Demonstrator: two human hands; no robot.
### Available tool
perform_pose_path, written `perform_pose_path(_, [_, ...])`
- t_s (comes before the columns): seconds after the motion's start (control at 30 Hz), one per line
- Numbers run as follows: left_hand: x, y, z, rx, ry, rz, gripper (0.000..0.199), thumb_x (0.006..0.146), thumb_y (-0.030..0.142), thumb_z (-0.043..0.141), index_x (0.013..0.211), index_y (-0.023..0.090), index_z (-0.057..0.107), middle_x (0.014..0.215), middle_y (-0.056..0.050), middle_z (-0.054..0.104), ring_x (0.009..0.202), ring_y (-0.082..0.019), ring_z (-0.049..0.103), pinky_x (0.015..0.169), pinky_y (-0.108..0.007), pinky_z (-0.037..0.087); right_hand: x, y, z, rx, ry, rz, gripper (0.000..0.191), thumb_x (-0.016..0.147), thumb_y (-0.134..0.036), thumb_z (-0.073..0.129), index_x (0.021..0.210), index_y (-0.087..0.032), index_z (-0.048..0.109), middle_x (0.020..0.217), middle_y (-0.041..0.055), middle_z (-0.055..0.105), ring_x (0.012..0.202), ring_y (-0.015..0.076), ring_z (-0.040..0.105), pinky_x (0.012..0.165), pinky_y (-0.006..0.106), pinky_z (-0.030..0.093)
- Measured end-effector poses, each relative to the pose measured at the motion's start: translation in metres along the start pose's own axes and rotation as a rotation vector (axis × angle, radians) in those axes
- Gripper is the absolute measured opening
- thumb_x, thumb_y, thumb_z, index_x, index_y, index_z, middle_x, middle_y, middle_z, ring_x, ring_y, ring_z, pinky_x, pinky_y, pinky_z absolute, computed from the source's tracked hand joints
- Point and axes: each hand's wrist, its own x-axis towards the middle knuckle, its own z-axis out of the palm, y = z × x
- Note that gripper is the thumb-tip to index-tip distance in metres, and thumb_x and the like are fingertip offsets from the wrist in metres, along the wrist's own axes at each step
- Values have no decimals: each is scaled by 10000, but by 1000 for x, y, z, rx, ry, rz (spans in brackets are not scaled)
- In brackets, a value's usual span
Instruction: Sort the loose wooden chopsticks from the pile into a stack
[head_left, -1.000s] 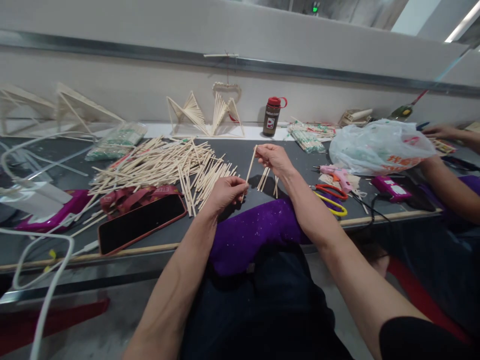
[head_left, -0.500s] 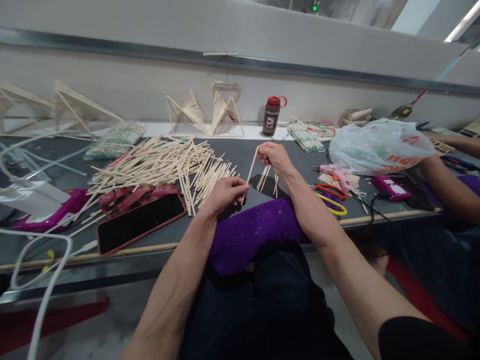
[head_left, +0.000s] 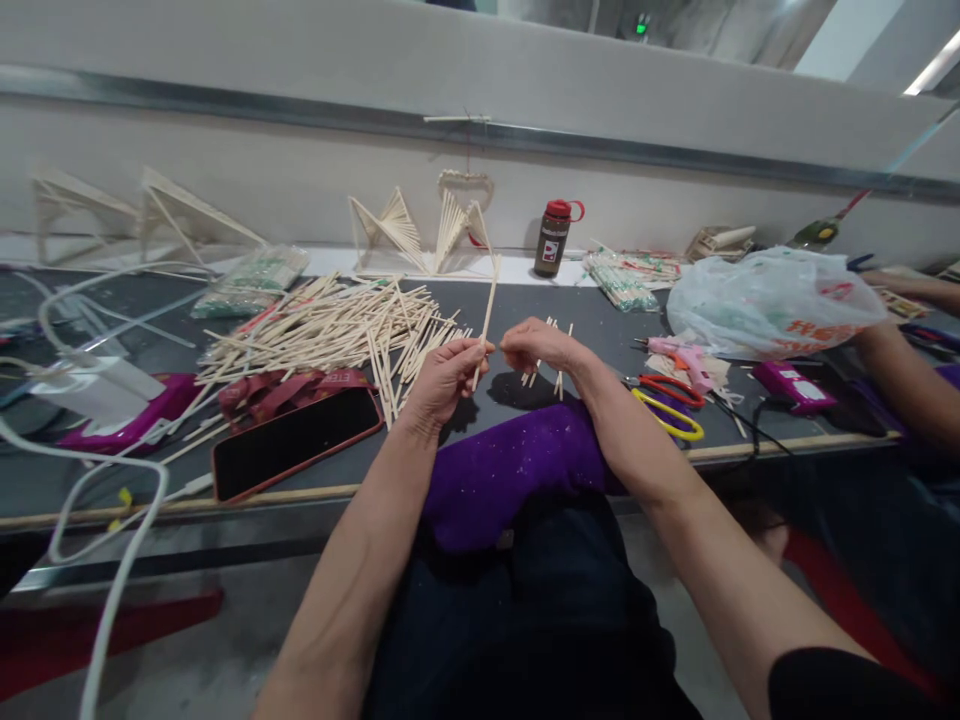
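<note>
Fingers (head_left: pixel 472 352), left hand (head_left: pixel 442 376): tight around 1 stick (head_left: pixel 490 300)

Thin pale wooden sticks (head_left: pixel 322 325) to your left, pink plastic glue gun (head_left: pixel 688 364) right! Behind, between them, a dark cylindrical bottle (head_left: pixel 551 242).

Stretches out as a dark grey counter (head_left: pixel 604 325), edged at the front in pale wood (head_left: pixel 832 440). Carries at left a heap of wooden sticks (head_left: pixel 330 325), a bagged bundle (head_left: pixel 251 281) at the back, a red ribbon (head_left: pixel 300 388) and a phone (head_left: pixel 296 442) in front. Bears at right scissors (head_left: pixel 667 380), a plastic bag (head_left: pixel 765 300) and a magenta box (head_left: pixel 791 387).
</note>
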Motion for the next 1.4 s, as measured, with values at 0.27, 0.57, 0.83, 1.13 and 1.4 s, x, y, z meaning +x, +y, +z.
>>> perform_pose_path(0.27, [0, -4, 3, 161, -5, 18, 281, 710, 370, 709, 838, 120, 708, 531, 28, 539, 378, -25, 345, 367, -172, 186, -5, -6, 0, 257, 133, -122, 281, 709, -369, 709, 899, -164, 692, 627, -29, 607, 450, 51, 481, 385, 167, 339])
perform_pose_path(0.57, [6, -6, -4, -35, 257, 17, 312, 701, 427, 687, 784, 137, 608, 488, 88, 411, 340, -13, 271, 348, -167, 124, 54, -24, 1, 423, 371, -80, 165, 747, -293, 712, 789, -149, 644, 642, -24, 590, 494, 37, 513, 408, 136, 365])
perform_pose_path(0.83, [7, -6, -8, -147, 361, 7, 349, 760, 484, 625, 682, 177, 477, 433, 110, 304, 325, -22, 234, 336, -168, 113, 63, -28, 7, -443, 648, -386, 211, 861, -282, 561, 1042, -193, 624, 925, 54, 630, 690, 119, 576, 611, 241, 458])
perform_pose_path(1.13, [5, 2, -8, -173, 434, -13, 426, 716, 545, 661, 636, 198, 426, 450, 102, 284, 339, -30, 221, 342, -191, 130, 62, -23, -11, -1389, 213, -649, 342, 991, -274, 336, 1044, -201, 666, 1066, 85, 626, 859, 160, 543, 672, 266, 369])
perform_pose_path(1.4, [-63, -4, -2, 494, 190, 105, 325, 852, 390, 565, 560, 247, 581, 476, -3, 535, 420, -110, 476, 429, -265, 336, 175, -9, -28, -1512, 273, -318, 324, 956, -206, 371, 1103, -154, 654, 1025, 136, 647, 911, 224, 585, 672, 297, 370])
